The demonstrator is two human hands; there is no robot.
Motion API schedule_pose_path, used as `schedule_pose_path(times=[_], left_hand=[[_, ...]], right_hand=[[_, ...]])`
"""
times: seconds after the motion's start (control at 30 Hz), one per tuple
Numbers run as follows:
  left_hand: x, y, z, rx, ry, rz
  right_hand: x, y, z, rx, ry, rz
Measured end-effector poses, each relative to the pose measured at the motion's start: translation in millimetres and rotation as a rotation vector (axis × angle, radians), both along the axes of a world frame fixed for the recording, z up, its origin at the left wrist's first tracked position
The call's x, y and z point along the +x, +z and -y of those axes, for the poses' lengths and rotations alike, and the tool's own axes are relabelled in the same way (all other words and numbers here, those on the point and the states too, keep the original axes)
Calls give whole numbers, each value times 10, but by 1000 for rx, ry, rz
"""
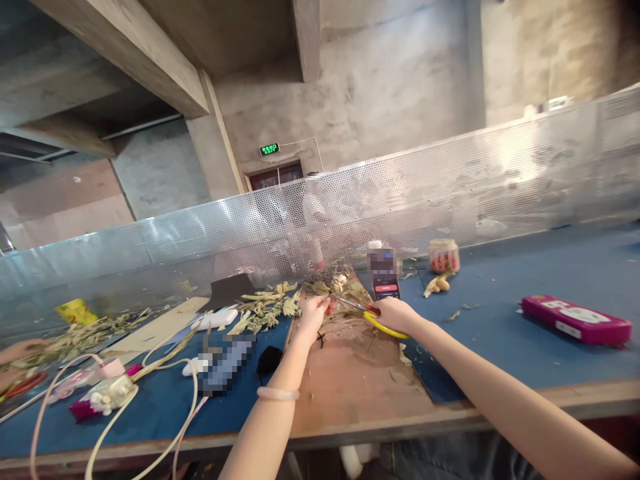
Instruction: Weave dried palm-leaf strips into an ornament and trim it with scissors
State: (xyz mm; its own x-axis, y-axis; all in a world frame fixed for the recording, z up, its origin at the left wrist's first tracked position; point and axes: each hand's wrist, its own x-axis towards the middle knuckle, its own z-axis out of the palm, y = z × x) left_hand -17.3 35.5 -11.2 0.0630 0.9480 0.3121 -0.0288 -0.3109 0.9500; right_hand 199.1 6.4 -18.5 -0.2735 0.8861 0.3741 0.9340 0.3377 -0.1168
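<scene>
In my right hand (395, 315) is a pair of scissors with yellow handles (385, 327), the metal blades pointing left toward my other hand. My left hand (314, 313), with a pale bangle on its wrist, is closed in a pinch close to the blade tips; what its fingers hold is too small to make out. Both hands are above a brown board (345, 393). Just beyond them, a heap of dried plant stems and leaves (340, 280) covers the board's far end. More dried leaves (267, 308) lie left of the board.
A lit phone (385, 283) stands behind my right hand. To the right are a jar (444, 256) and a magenta box (575, 320). Cables (193, 393) and a power strip (105, 397) lie left. Another person's hand (23, 352) is at the left edge. A perforated metal screen (400, 200) runs behind.
</scene>
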Motion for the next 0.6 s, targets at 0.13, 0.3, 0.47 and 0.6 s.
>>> schedule_pose_path(times=[0.13, 0.3, 0.47, 0.6], left_hand=[[-3, -5, -9, 9, -18, -33], [-5, -4, 1, -4, -32, -38], [-6, -2, 16, -15, -45, -48], [-2, 1, 16, -21, -61, -50]], right_hand=[[8, -4, -12, -12, -10, -15], [19, -18, -47, -35, -15, -7], [26, -21, -60, -47, 2, 15], [31, -35, -81, -40, 6, 1]])
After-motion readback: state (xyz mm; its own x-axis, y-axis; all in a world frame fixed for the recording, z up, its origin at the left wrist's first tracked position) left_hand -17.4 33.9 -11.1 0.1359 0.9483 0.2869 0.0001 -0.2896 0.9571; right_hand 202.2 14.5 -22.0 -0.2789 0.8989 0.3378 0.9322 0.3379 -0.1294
